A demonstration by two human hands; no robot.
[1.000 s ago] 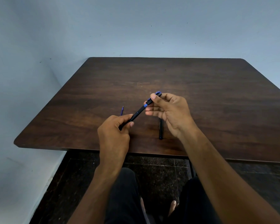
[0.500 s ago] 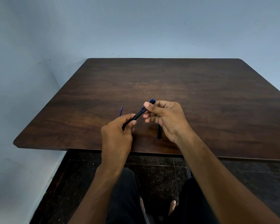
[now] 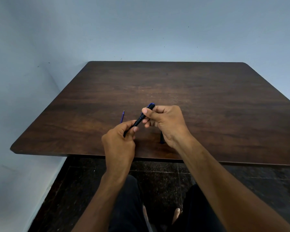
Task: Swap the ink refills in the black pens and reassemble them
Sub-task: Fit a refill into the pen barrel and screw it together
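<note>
Both hands hold one thin, smooth black pen (image 3: 139,120) over the dark wooden table (image 3: 208,101), left hand (image 3: 119,144) pinching its low end, right hand (image 3: 164,121) curled round the top at two o'clock.

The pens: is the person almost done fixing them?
About halfway, it seems. The left hand and right hand both grip one black pen, which looks closed up or nearly so. A blue refill lies loose on the table, and another black pen part lies mostly hidden under the right hand. That one probably needs the refill and closing.
</note>
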